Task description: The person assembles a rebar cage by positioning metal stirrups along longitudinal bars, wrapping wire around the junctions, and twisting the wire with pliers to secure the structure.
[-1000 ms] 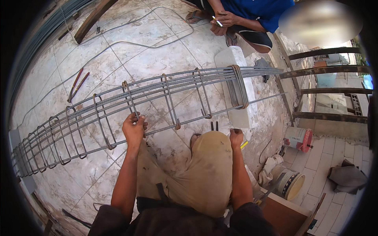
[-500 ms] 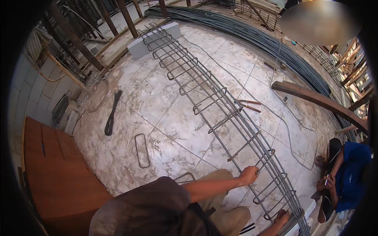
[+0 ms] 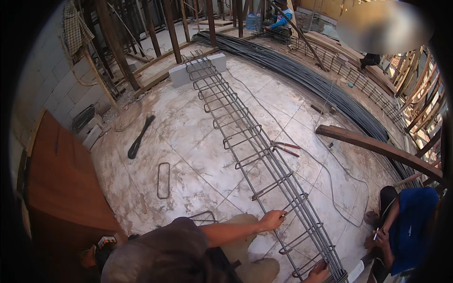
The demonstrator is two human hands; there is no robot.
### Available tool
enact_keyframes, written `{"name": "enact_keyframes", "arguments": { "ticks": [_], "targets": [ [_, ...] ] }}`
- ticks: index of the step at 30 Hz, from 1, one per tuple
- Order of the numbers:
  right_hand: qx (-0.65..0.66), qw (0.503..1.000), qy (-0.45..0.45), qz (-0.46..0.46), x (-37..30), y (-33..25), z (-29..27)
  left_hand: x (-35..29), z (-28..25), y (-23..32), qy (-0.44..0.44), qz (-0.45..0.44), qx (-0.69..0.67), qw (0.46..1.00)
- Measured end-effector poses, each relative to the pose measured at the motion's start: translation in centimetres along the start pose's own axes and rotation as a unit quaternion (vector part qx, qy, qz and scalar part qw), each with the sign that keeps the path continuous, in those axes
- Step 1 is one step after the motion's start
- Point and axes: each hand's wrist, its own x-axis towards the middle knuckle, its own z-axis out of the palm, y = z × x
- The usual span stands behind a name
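Head cam — fisheye, abv, facing dn @ rebar cage (image 3: 272, 151)

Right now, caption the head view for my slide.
Left hand and right hand at a long rebar cage, red-handled pincers lying beside it on the tiled floor.

Stretching the left forearm (image 3: 231, 232) out across the body, bare, sloping gently upward to the right, bending only slightly at the elbow. Carrying the left grip (image 3: 272, 220) nearly in line with the wrist, closing the fingers inward. Showing only the right grip (image 3: 319, 272) and a little of its wrist at the lower edge, pointing up and rightward, folding the fingers partly, too small to tell how tightly. Holding both grips well apart. Bending the legs (image 3: 258, 270) low beneath the arms.
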Motion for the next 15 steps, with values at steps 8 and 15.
{"name": "enact_keyframes", "arguments": {
  "ticks": [8, 15],
  "targets": [
    [0.436, 0.87, 0.115, 0.201, 6.4, 3.7, 1.9, 1.1, 0.2, -1.8, 0.006, -0.042, -0.079, 0.996],
    [0.413, 0.877, 0.144, 0.199, 7.5, 5.5, -0.9, 0.9, 1.7, 0.5, 0.001, -0.028, -0.05, 0.998]
  ]
}}
